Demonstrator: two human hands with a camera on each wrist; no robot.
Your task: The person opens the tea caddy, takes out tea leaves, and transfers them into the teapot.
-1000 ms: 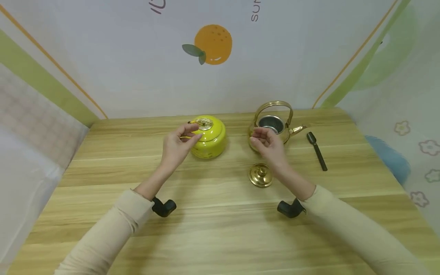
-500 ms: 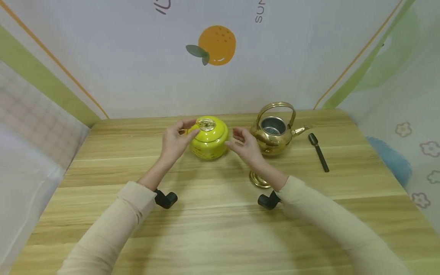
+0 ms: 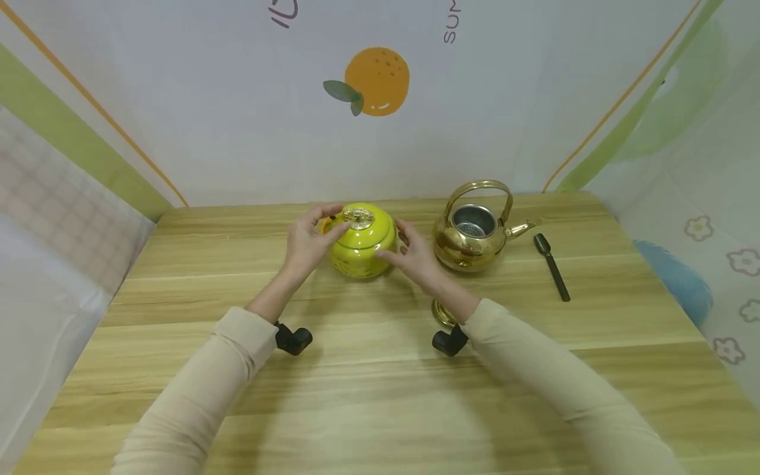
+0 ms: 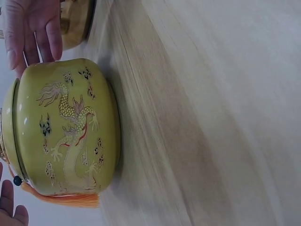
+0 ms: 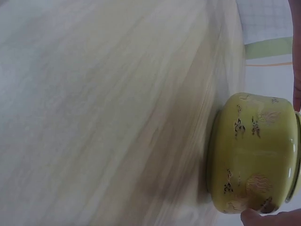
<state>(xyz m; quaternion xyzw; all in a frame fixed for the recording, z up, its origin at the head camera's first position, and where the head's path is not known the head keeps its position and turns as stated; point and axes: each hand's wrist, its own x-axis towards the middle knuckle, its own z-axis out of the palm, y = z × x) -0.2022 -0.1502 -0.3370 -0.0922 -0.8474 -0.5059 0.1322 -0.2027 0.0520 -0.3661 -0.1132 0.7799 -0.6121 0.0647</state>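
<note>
A yellow lidded jar (image 3: 359, 262) stands upright on the wooden table; its lid (image 3: 374, 232) has a gold knob. The left wrist view shows a dragon painted on the jar and an orange tassel (image 4: 77, 198) hanging at its side. My left hand (image 3: 305, 245) is at the lid's left side, its fingers loosely bent and thumb near the knob. At the jar's right side, my right hand (image 3: 418, 260) has its fingers extended along the wall and its thumb in front. In the right wrist view, a fingertip (image 5: 251, 216) meets the jar's side.
A gold kettle (image 3: 466, 247) with a raised handle and a strainer inside stands right of the jar. Its gold lid (image 3: 442, 313) is partly hidden by my right forearm. A dark scoop (image 3: 553, 269) lies farther right. The wall rises behind the table's far edge.
My right hand has moved left from in front of the kettle to the jar's right side. My left hand has shifted slightly right, closer to the lid.
</note>
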